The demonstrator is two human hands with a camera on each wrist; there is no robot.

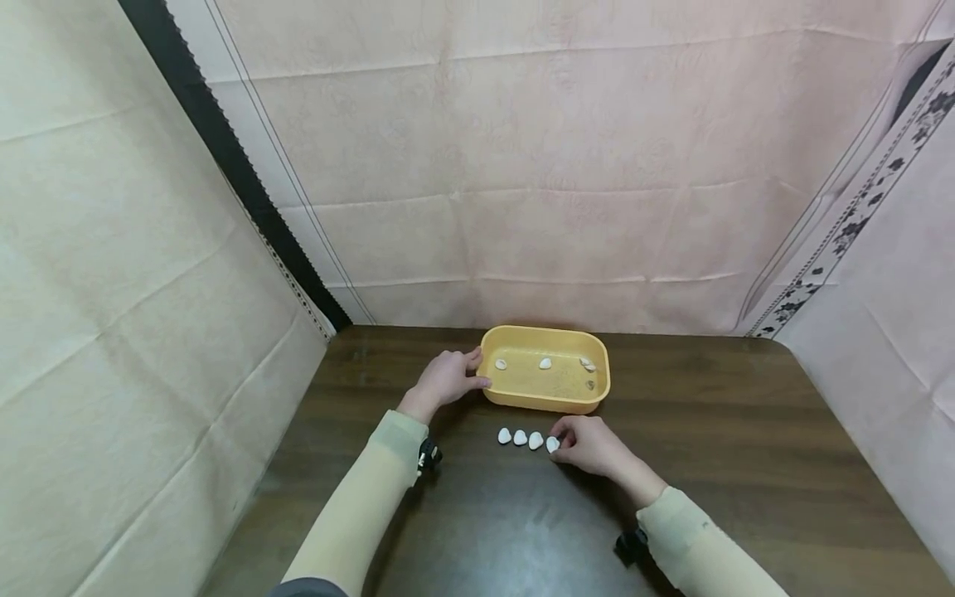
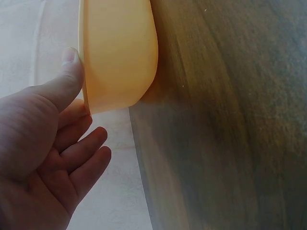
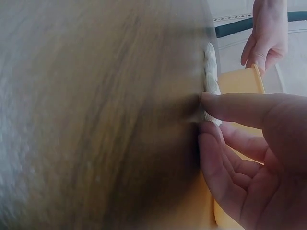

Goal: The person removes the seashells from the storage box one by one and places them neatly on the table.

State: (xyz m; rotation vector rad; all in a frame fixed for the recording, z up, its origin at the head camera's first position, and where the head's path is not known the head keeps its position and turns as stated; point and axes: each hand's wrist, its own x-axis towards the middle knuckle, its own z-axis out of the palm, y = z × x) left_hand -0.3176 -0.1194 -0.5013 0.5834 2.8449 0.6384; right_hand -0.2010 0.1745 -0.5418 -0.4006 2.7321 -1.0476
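A yellow plastic tray [image 1: 539,400] stands near the table's far edge, with several small shells inside, among them a white shell [image 1: 545,363] in the middle. My left hand [image 1: 445,380] grips the tray's left rim between thumb and fingers; the left wrist view shows the thumb [image 2: 72,72] against that rim. In front of the tray, white ribbed shells lie in a short row, one of them a white shell [image 1: 520,438]. At the row's right end my right hand [image 1: 593,446] pinches a white shell [image 1: 552,444], low at the tabletop. Fingers partly hide this shell.
The dark brown wooden table [image 1: 746,464] extends to both sides and toward me. Pale cloth [image 1: 567,166] hangs behind it, with more cloth at the left and right. A dark strip [image 1: 246,182] runs down the left corner.
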